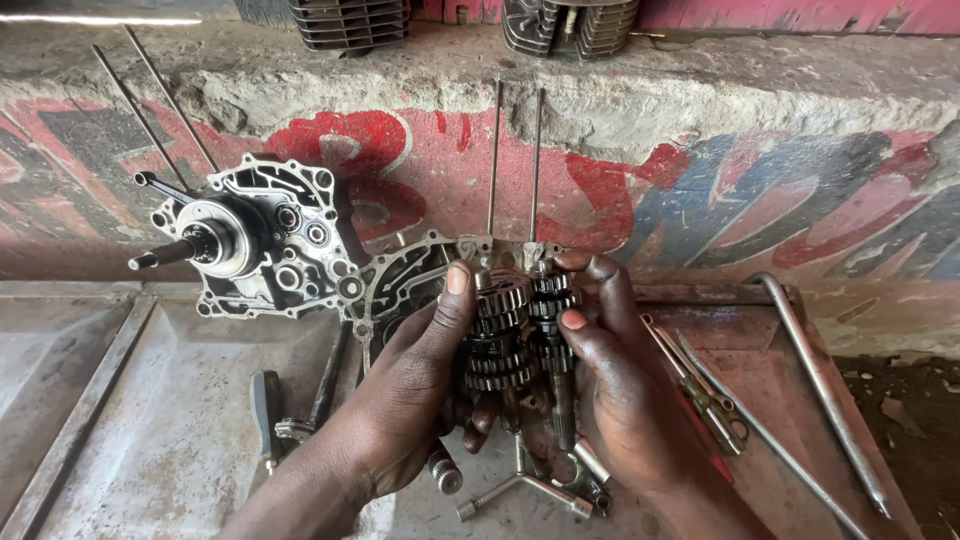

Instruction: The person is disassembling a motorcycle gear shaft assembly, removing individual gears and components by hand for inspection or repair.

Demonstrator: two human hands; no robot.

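Both hands, left hand (415, 395) and right hand (620, 390), wrap their fingers (457, 285) around 2 stacks of gears (515, 335), held above the metal tray (150, 420), near the engine case (265, 240).

lower gear shafts (515, 340) hidden by both hands; finned cylinders (350, 22) cut off above.

The gears (512, 335) are dark, oily steel with a dull sheen, as are their shafts. The crankcase (262, 238) is matt grey cast metal, grimy. The tray (170, 420) is scuffed, stained sheet metal; the wall (700, 190) is rough concrete with worn paint.
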